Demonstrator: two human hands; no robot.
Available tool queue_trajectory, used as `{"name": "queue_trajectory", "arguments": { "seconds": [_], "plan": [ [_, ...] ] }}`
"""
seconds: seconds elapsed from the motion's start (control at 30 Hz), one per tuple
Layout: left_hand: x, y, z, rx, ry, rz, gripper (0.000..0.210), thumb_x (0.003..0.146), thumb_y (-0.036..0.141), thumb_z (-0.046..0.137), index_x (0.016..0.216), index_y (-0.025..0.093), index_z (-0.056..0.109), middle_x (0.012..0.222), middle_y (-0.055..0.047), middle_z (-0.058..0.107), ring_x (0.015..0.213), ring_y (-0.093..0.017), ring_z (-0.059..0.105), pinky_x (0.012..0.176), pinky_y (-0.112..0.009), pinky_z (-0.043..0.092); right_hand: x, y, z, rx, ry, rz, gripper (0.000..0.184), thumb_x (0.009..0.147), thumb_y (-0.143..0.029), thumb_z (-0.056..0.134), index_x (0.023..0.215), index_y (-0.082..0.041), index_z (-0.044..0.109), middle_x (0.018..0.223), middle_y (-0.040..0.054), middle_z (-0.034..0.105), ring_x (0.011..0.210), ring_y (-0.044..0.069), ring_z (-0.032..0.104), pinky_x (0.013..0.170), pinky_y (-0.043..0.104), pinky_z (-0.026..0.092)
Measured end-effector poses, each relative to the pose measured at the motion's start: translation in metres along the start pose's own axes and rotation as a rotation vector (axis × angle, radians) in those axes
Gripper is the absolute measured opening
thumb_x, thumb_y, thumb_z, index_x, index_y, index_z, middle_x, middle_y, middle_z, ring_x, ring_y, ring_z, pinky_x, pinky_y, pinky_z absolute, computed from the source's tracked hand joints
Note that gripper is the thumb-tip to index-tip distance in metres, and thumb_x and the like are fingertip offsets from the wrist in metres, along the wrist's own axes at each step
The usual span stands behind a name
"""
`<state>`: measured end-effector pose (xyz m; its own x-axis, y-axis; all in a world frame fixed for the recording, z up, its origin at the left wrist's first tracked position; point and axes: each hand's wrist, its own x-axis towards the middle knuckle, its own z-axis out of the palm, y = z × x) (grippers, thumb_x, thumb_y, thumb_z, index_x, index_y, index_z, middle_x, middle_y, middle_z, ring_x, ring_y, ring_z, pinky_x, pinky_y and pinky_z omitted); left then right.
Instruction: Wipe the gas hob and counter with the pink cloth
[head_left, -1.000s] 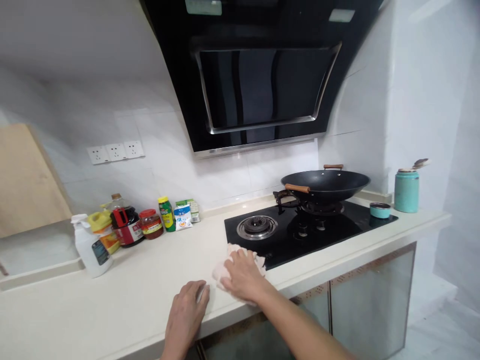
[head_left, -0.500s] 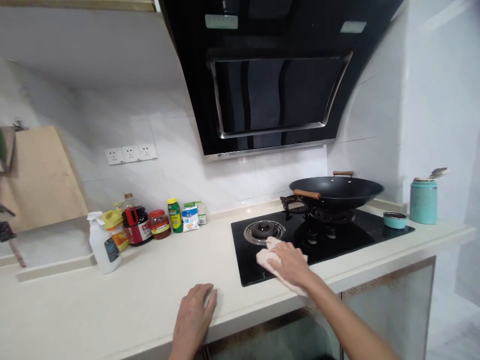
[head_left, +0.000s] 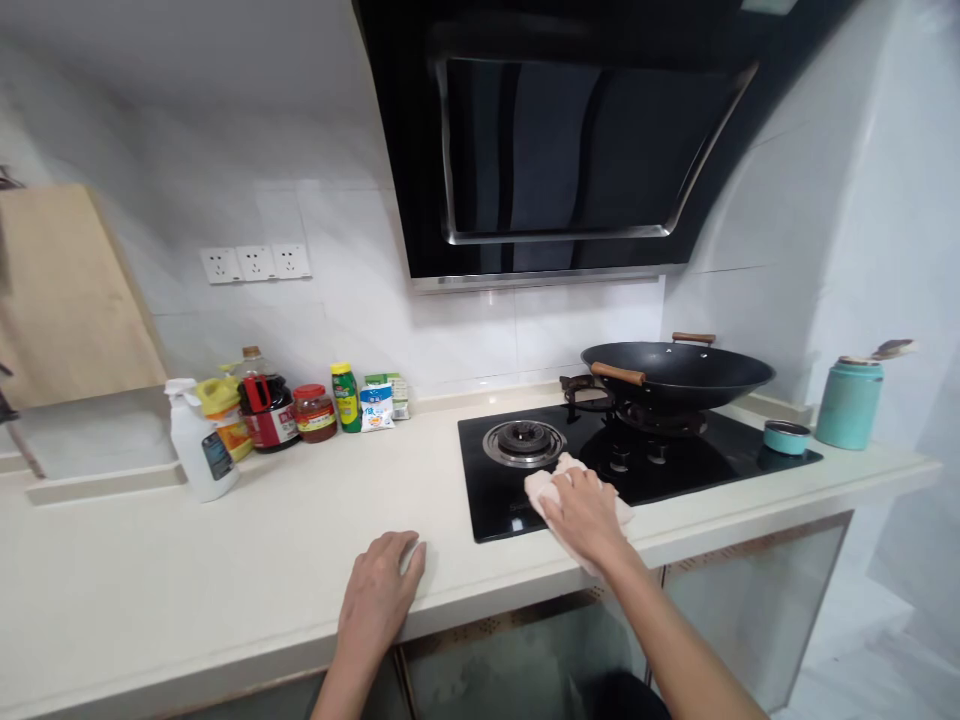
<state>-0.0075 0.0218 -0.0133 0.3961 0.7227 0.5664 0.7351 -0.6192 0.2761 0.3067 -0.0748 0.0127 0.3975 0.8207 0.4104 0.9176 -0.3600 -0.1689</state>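
My right hand [head_left: 583, 515] presses a pale pink cloth [head_left: 541, 487] onto the front edge of a black glass gas stove [head_left: 501, 508]. Part of the cloth hangs toward the counter's front edge. Just behind it is the bare left burner [head_left: 525, 440]. My left hand [head_left: 379, 590] rests on the cream countertop [head_left: 300, 560] left of the stove, holding nothing, its fingers loosely bent and the thumb apart. On the right burner sits a black wok [head_left: 679, 375] with wooden handles. Two control knobs [head_left: 637, 456] lie right of the cloth.
A white spray bottle [head_left: 201, 445], dark sauce bottle [head_left: 264, 405], red-lidded jar [head_left: 314, 413], green bottle [head_left: 346, 398] and small packets [head_left: 377, 407] line the wall. A teal lid [head_left: 785, 438] and teal canister [head_left: 849, 405] stand at right. The black range hood [head_left: 585, 150] hangs above.
My right hand has slid the cloth a little to the right along the stove's front. My left hand stays on the counter. The view has tilted slightly downward.
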Motion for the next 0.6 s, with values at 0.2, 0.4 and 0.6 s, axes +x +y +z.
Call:
{"name": "queue_trajectory", "arguments": {
  "seconds": [0.2,0.4,0.6],
  "plan": [
    [-0.001,0.000,0.000,0.025,-0.009,0.006,0.033,0.097,0.040,0.045,0.105,0.022,0.071,0.112,-0.008,0.073,0.110,-0.027,0.065,0.093,-0.042,0.048,-0.012,-0.062,0.004,0.174,-0.006,-0.247,0.035,0.098,-0.048,0.045,0.114,-0.024,0.064,0.126,0.0126,0.059,0.115,0.032,0.047,0.094,0.048,0.033],
    [-0.002,0.000,0.000,0.020,-0.021,0.029,0.033,0.099,0.039,0.044,0.106,0.021,0.070,0.110,-0.009,0.072,0.107,-0.026,0.065,0.092,-0.042,0.047,-0.004,-0.093,0.011,0.480,-0.043,-0.352,0.022,0.098,-0.041,0.050,0.095,-0.024,0.063,0.113,0.0039,0.062,0.106,0.023,0.050,0.086,0.036,0.035],
    [-0.004,0.002,-0.003,0.022,0.007,0.022,0.031,0.099,0.039,0.045,0.104,0.023,0.071,0.110,-0.008,0.073,0.107,-0.026,0.066,0.092,-0.040,0.048,0.015,-0.103,0.030,0.754,0.123,-0.171,0.021,0.099,-0.036,0.046,0.096,-0.022,0.061,0.109,0.0060,0.060,0.107,0.023,0.052,0.090,0.036,0.040]
  ]
}}
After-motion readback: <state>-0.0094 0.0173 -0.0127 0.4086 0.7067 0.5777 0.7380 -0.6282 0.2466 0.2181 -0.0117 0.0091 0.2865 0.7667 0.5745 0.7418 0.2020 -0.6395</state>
